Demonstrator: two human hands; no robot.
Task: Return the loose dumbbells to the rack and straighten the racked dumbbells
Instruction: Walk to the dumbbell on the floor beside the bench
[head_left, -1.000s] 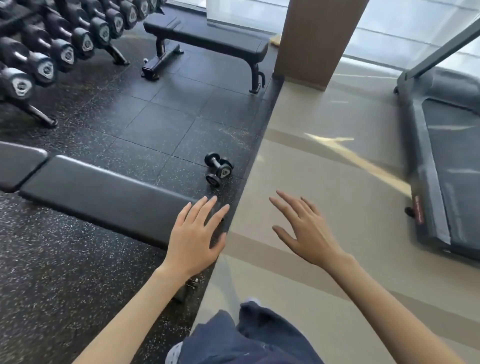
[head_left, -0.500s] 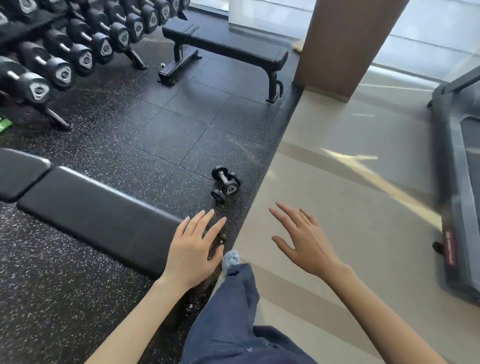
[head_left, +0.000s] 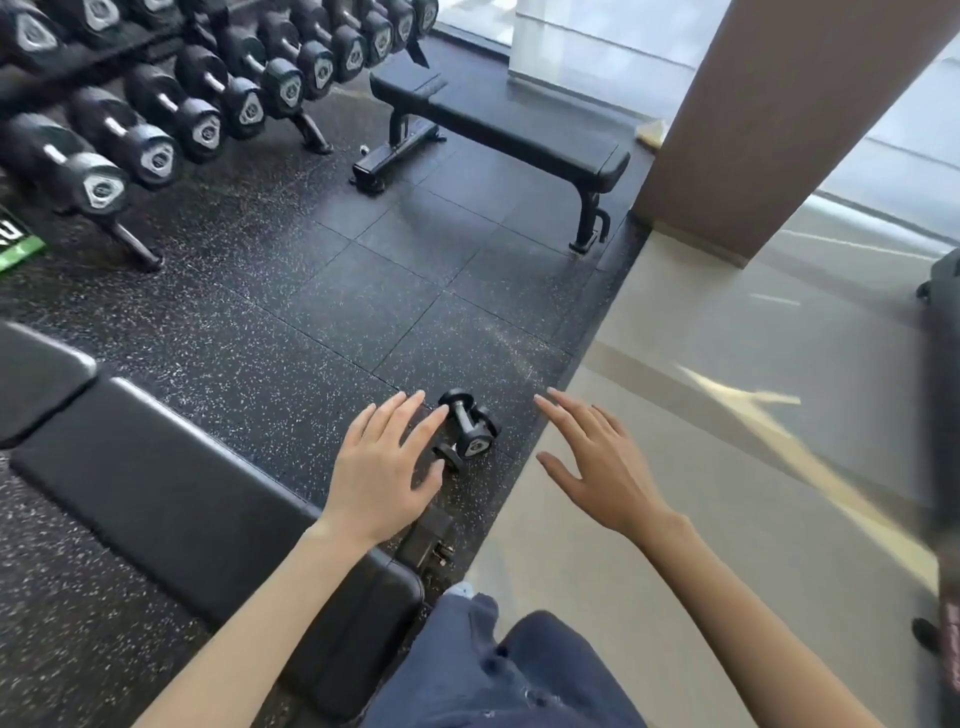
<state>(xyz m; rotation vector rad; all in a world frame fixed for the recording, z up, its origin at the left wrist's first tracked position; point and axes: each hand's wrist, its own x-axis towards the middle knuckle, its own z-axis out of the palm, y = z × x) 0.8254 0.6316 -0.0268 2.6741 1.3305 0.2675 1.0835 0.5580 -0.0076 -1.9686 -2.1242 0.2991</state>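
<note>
Two loose dumbbells (head_left: 470, 434), speckled rubber floor (head_left: 363, 291), pillar (head_left: 753, 130)

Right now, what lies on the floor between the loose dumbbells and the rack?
Nothing. The head view shows only bare, speckled rubber floor between the loose dumbbells and the rack.

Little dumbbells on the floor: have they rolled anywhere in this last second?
No. The loose dumbbells lie at the same floor-tile seam beside the mat's edge; only the camera came closer.

Two loose dumbbells (head_left: 470, 428); two benches (head_left: 498, 130)
</note>
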